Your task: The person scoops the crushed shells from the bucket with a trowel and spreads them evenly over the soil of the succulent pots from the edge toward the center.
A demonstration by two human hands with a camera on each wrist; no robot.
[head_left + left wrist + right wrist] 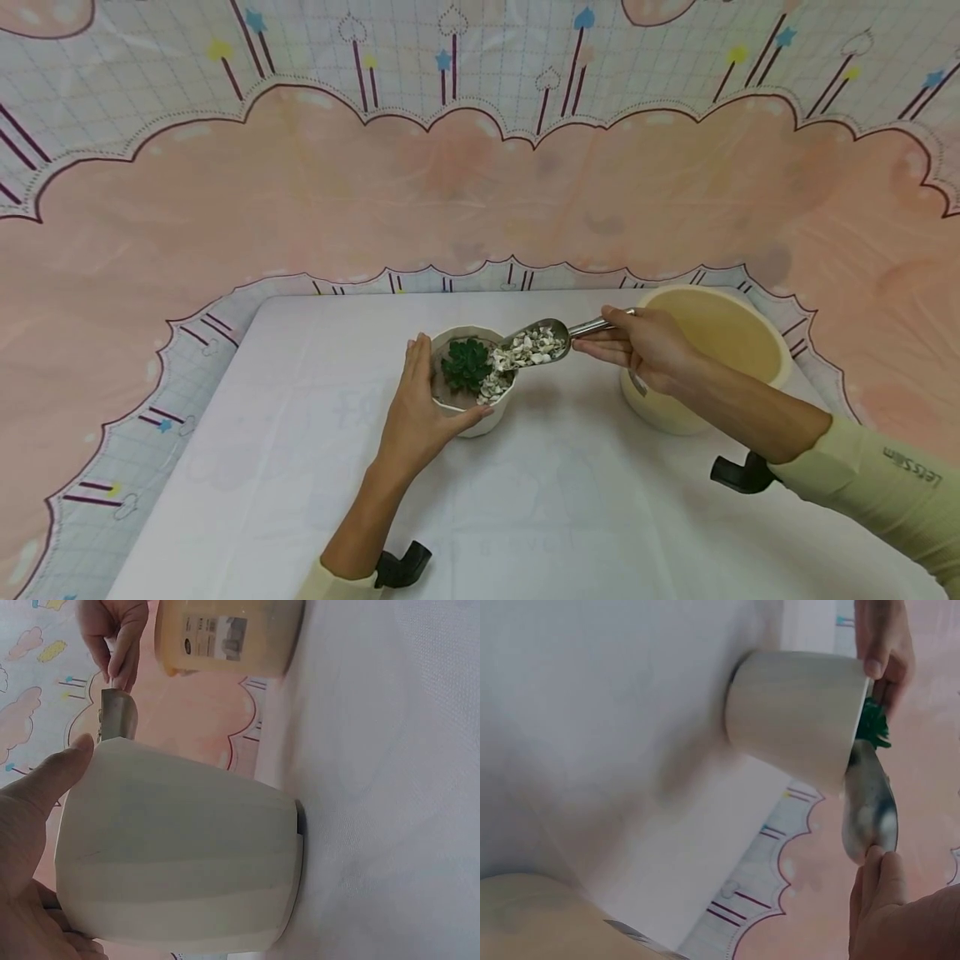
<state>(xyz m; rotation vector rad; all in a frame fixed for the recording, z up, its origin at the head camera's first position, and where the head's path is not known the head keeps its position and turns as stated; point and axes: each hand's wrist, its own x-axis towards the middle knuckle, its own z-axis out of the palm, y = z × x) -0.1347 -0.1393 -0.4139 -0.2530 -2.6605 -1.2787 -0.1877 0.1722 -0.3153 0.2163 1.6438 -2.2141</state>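
Note:
A white faceted flower pot (480, 427) stands on the white table, with a green succulent (467, 364) inside it. My left hand (420, 417) grips the pot near its rim, thumb on the near side and fingers on the far left side. My right hand (652, 346) holds a metal scoop (871, 806) by its handle. White pebbles (536, 346) lie in the scoop, whose lip is tipped over the pot's right rim. More pebbles (493, 387) sit in the pot, right of the succulent. In the left wrist view the pot (180, 847) hides most of the scoop.
A cream-yellow bucket (675, 412) with a label (214, 637) stands at the table's back right, partly behind my right forearm. A patterned cloth (480, 192) hangs behind the white table (315, 500).

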